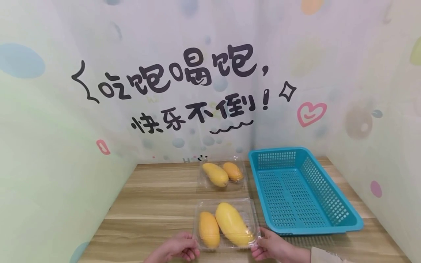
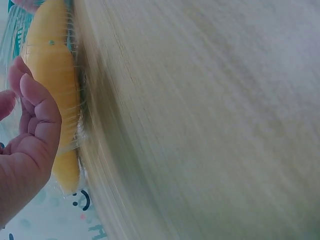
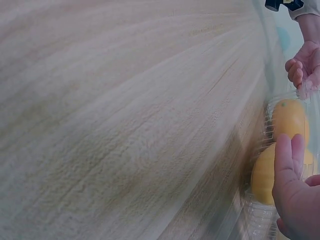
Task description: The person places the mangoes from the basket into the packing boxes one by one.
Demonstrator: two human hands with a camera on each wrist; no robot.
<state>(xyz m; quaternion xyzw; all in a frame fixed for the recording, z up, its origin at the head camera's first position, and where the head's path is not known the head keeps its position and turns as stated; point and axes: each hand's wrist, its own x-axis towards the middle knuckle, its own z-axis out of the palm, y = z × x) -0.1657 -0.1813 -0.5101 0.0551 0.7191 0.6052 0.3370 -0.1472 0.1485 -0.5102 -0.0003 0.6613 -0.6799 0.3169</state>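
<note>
A clear plastic clamshell box (image 1: 258,220) with two mangoes in it lies at the near middle of the table. Its left mango (image 1: 209,230) is smaller and more orange; the other mango (image 1: 232,224) is larger and yellow. At the near left corner, my left hand (image 1: 180,246) pinches the box edge between thumb and fingers. My right hand (image 1: 273,245) pinches the near right corner the same way. In the left wrist view the box wall (image 2: 75,125) sits low, close over the wood. Part of the right fingers overlaps the mangoes in the right wrist view.
Behind it stands a second clear box (image 1: 202,182) with two mangoes, near the back wall. A blue perforated plastic basket (image 1: 287,193) sits to the right on the wooden table (image 1: 158,193). Printed curtains (image 1: 210,142) enclose the back and sides.
</note>
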